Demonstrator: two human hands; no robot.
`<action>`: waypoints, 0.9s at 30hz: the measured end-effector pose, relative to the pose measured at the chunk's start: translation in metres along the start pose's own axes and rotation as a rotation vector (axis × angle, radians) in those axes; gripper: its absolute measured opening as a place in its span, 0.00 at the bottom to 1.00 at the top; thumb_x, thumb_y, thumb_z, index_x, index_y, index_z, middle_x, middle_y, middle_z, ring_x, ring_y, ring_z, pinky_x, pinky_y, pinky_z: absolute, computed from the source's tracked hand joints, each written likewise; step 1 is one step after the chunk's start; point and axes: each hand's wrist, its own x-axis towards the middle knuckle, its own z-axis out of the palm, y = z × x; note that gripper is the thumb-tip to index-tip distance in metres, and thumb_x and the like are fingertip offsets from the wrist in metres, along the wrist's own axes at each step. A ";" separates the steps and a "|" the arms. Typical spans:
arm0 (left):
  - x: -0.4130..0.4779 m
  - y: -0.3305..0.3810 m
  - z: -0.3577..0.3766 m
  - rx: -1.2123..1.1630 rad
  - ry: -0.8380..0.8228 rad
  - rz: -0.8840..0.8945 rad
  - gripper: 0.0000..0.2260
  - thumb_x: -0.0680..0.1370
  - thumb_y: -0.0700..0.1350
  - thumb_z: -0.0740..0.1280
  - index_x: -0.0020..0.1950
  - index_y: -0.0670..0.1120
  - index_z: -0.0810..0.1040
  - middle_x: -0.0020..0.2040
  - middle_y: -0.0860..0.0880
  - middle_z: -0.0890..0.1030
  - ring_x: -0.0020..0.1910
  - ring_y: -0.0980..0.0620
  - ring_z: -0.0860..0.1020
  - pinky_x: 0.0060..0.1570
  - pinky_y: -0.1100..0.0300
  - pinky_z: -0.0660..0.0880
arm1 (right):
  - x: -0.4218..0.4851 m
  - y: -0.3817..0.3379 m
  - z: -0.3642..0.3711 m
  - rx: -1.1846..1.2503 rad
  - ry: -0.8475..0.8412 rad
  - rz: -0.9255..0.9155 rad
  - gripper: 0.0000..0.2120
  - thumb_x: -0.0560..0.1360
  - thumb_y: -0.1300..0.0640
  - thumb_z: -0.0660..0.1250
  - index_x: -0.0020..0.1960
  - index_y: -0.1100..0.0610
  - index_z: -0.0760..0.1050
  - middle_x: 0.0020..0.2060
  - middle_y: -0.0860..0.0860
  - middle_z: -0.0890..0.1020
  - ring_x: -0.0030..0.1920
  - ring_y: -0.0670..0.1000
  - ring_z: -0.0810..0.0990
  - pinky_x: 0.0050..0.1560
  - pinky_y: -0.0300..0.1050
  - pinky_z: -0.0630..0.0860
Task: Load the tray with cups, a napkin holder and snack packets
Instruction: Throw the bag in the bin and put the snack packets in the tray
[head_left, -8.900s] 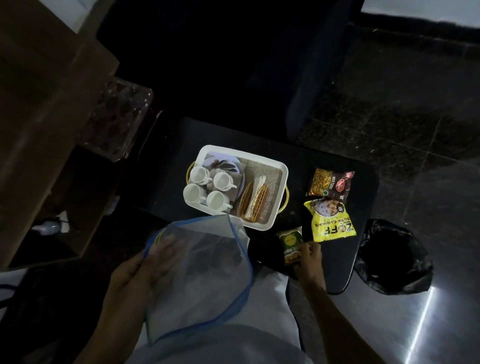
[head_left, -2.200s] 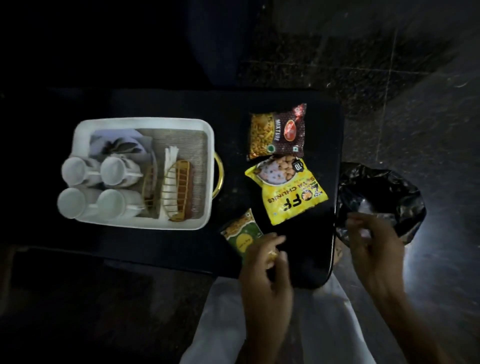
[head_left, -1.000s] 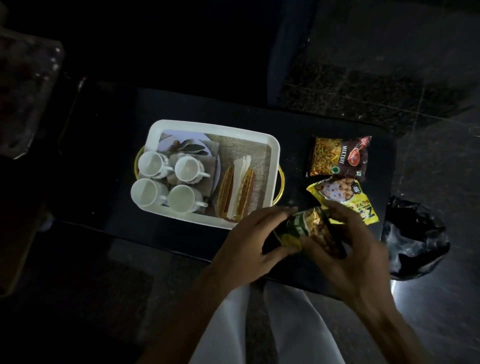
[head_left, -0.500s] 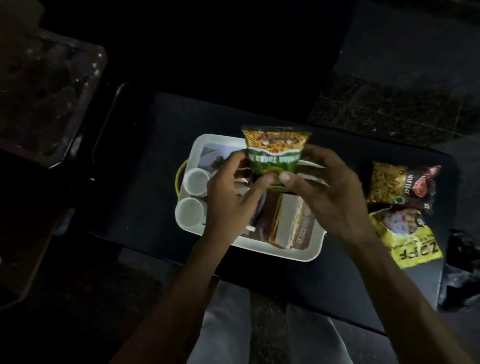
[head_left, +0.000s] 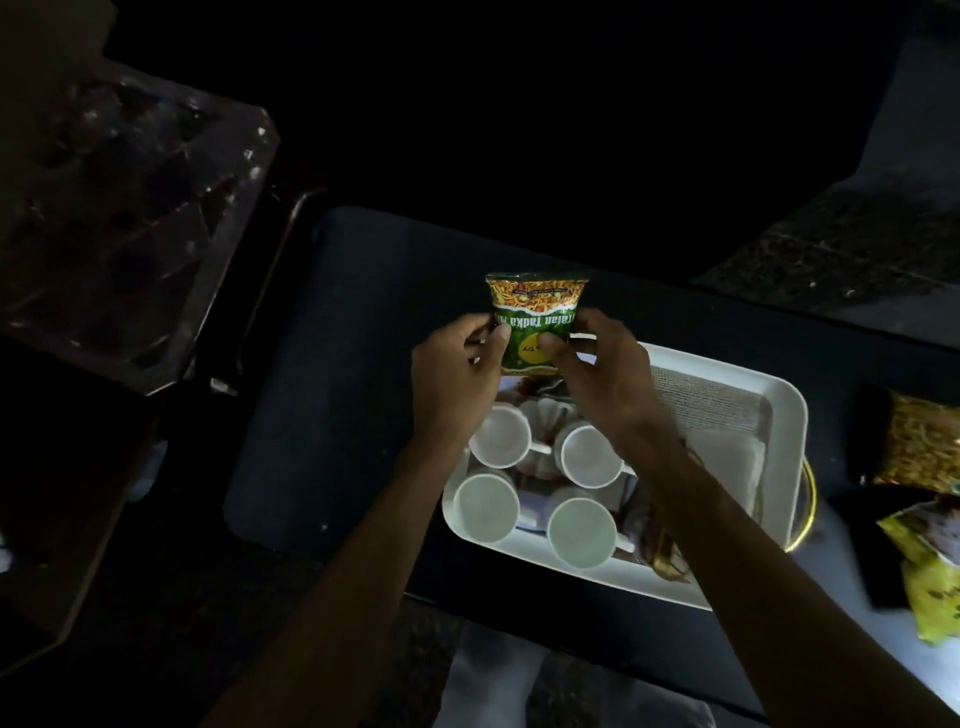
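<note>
A white tray (head_left: 779, 415) stands on the black table (head_left: 353, 364). Several white cups (head_left: 485, 506) fill its left half, and a golden napkin holder (head_left: 665, 551) lies beside them, largely hidden by my right forearm. I hold a small green snack packet (head_left: 535, 317) upright over the tray's far left corner. My left hand (head_left: 457, 374) pinches its left edge and my right hand (head_left: 597, 374) pinches its right edge. On the table to the right of the tray lie a dark mixture packet (head_left: 919, 441) and a yellow packet (head_left: 930, 571).
A glass-topped side table (head_left: 119, 208) stands at the left. A gold handle (head_left: 805, 509) sticks out of the tray's right end. Dark floor lies beyond the table at the upper right.
Both hands have carried the green packet from above the tray's middle toward its far left corner. The view has shifted, so the tray sits further right.
</note>
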 end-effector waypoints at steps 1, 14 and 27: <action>0.004 -0.004 0.000 0.013 -0.007 -0.011 0.11 0.81 0.48 0.68 0.57 0.43 0.84 0.44 0.56 0.83 0.39 0.68 0.79 0.41 0.72 0.76 | 0.003 0.001 0.005 -0.020 0.005 0.006 0.14 0.76 0.52 0.71 0.58 0.58 0.79 0.54 0.56 0.83 0.52 0.53 0.83 0.55 0.49 0.78; 0.017 -0.022 -0.001 0.092 -0.073 -0.099 0.11 0.81 0.48 0.68 0.57 0.43 0.84 0.50 0.47 0.87 0.42 0.58 0.82 0.36 0.77 0.72 | 0.016 0.004 0.031 -0.109 0.040 0.054 0.15 0.75 0.53 0.72 0.58 0.59 0.78 0.53 0.54 0.83 0.54 0.56 0.81 0.56 0.55 0.77; -0.014 -0.009 -0.002 0.126 0.132 -0.079 0.14 0.81 0.47 0.68 0.64 0.45 0.80 0.59 0.45 0.83 0.50 0.53 0.83 0.41 0.68 0.74 | -0.012 0.018 0.002 -0.003 0.166 0.022 0.19 0.76 0.52 0.71 0.64 0.56 0.75 0.55 0.51 0.80 0.51 0.48 0.80 0.41 0.24 0.68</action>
